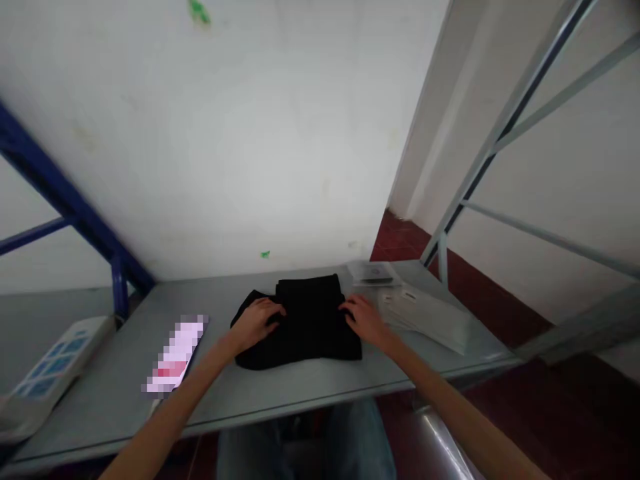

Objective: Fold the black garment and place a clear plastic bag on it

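A folded black garment point(315, 327) lies on the grey table in front of me, with a narrower folded section at its far edge. My left hand point(257, 323) rests on its left part, thumb and fingers apart. At the garment's right side, my right hand point(365, 317) touches the edge with its fingertips, the fingers spread and slightly bent. Neither hand visibly grips the cloth. The garment's exact kind cannot be made out.
Clear plastic packages point(430, 317) lie to the right, below a small stack of bags point(373, 273). A phone with a lit screen point(177, 353) is on the left, and a white box point(55, 367) farther left. Metal frames point(65, 193) flank the grey table point(300, 390); a wall stands behind.
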`<action>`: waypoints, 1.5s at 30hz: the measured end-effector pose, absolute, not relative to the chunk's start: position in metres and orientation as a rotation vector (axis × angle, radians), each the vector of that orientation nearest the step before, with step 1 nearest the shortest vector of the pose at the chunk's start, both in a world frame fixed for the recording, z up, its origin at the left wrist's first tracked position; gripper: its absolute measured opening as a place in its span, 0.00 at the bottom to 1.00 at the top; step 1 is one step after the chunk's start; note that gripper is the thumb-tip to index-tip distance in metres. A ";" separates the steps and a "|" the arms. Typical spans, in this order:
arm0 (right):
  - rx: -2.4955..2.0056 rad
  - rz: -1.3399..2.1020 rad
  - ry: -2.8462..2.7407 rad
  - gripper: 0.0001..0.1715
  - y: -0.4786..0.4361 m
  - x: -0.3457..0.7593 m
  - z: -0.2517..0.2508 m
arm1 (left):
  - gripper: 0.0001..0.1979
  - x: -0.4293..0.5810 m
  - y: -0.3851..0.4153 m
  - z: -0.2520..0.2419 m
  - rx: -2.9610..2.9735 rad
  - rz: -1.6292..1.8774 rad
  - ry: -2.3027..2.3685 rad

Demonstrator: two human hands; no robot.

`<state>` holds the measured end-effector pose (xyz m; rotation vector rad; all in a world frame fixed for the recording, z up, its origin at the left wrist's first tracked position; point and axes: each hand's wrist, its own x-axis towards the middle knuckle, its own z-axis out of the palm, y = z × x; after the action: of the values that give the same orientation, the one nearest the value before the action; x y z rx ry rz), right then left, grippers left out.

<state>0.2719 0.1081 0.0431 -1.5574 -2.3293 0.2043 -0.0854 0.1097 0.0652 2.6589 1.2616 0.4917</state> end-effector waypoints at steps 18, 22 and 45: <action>-1.436 0.250 -2.108 0.17 0.032 0.268 0.046 | 0.12 -0.125 0.111 0.071 2.182 0.710 2.115; -1.419 0.296 -2.021 0.17 0.015 0.279 0.040 | 0.15 -0.117 0.089 0.067 2.414 0.758 1.719; -1.318 0.253 -2.299 0.13 0.013 0.299 0.048 | 0.12 -0.155 0.014 0.076 2.750 0.257 1.238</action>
<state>0.2990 0.0132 0.0476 -1.3178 -2.2985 0.2534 -0.1546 0.0135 0.0760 2.7501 1.2385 0.2565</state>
